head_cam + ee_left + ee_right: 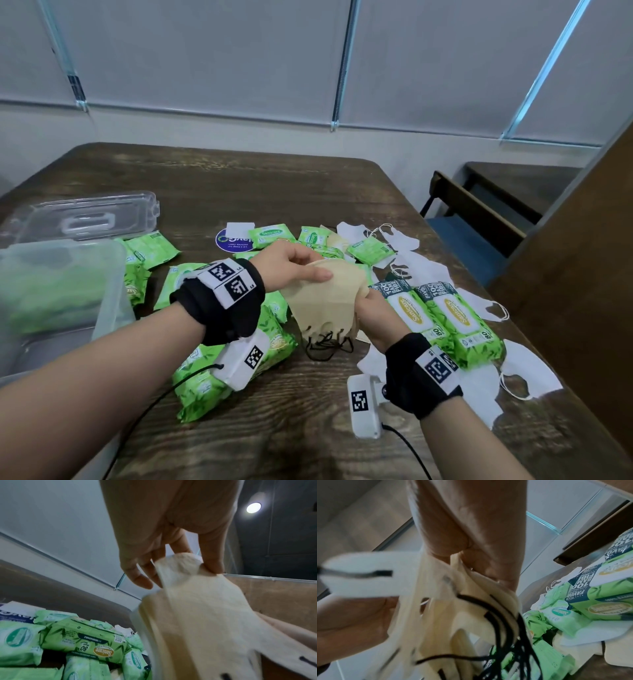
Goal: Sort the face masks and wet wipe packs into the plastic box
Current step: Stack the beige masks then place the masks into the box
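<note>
Both hands hold a bunch of beige face masks (325, 301) (197, 615) (447, 615) with black ear loops (327, 346) above the table's middle. My left hand (291, 267) (171, 566) pinches the bunch's top edge between thumb and fingers. My right hand (371, 318) (471, 550) grips its right side from below. Green wet wipe packs (438, 315) (82, 643) (597, 601) lie all around on the table. White face masks (527, 373) are scattered at the right. The clear plastic box (113, 294) stands at the left with green packs inside.
The box's clear lid (92, 219) lies behind the box. A round blue sticker (233, 241) sits mid-table. A bench (476, 212) and a brown panel (582, 260) stand right of the wooden table (239, 185). White tagged devices with black cables hang under both wrists.
</note>
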`<state>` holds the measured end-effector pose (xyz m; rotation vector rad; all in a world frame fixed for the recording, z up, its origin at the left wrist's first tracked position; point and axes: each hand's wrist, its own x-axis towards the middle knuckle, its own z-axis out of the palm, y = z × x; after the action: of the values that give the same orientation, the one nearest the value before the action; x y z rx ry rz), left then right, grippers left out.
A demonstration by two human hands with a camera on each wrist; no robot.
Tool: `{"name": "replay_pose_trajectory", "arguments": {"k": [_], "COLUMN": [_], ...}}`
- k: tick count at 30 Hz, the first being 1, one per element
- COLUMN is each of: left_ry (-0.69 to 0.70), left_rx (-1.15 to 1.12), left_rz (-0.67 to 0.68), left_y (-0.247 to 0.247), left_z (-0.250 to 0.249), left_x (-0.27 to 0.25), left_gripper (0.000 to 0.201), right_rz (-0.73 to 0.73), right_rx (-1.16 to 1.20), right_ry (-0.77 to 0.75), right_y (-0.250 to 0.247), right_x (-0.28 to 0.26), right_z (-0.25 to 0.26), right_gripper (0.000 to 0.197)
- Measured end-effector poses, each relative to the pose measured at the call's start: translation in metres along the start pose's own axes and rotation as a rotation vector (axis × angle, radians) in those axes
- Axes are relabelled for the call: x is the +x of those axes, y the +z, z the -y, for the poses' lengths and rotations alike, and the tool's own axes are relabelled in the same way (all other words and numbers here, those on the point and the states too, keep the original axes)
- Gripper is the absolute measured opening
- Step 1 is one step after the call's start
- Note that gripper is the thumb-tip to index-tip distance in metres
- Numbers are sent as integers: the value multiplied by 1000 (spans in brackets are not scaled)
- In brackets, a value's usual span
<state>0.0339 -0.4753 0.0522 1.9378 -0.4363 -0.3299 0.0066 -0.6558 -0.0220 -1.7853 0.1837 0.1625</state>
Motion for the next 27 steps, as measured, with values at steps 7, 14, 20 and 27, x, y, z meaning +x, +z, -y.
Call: {"name": "replay_pose_trajectory", "arguments": {"k": [7,14,20,27], "left_ry": [-56,-106,-171,-330], "left_rx": [67,20,-2,157], "left_rz": [-116,-217,-98,-36], "left_y": [27,39,52,51], "left_z": [16,36,49,77], "left_x": [12,34,54,89], "left_gripper": [23,28,20,18], "right_rz": [-18,165,82,12], "right_rx": [159,481,439,222], "right_ry": [70,125,172,296], "right_y": [0,-7,-9,-26], "right_x": [-2,3,17,34], "right_z": [13,4,-16,-44], "right_gripper": [36,38,18,15]}}
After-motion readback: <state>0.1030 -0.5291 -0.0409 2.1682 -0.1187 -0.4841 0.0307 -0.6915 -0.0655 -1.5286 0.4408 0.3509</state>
